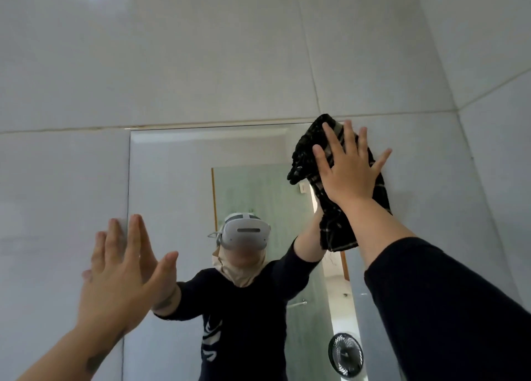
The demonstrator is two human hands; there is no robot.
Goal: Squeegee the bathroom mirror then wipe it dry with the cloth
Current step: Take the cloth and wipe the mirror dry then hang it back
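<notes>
Your right hand is raised to the top right corner of the frameless rectangular wall mirror, its fingers spread wide and flat. Under the palm you press the dark, black-and-cream checked cloth against the glass; nothing is curled around the fabric, the open hand simply pins it to the surface. The cloth is bunched, its upper fold reaching just over the mirror's top edge onto the pale grey wall tile, and its lower end hanging loose below your wrist along the mirror's right edge. Your dark long sleeve covers the right forearm up to near the wrist.

Your left hand is also open and empty, fingers together and pointing up, laid flat at the mirror's left edge, about halfway down what can be seen. The fingertips straddle the border between glass and tile, and the thumb stands out to the right over the glass. The left forearm is bare.

In the mirror you see your own reflection wearing a white headset and a dark top, with a frosted green glass door behind. A small black round fan shows in the reflection near the lower right edge of the mirror.

No squeegee can be seen in this view.
</notes>
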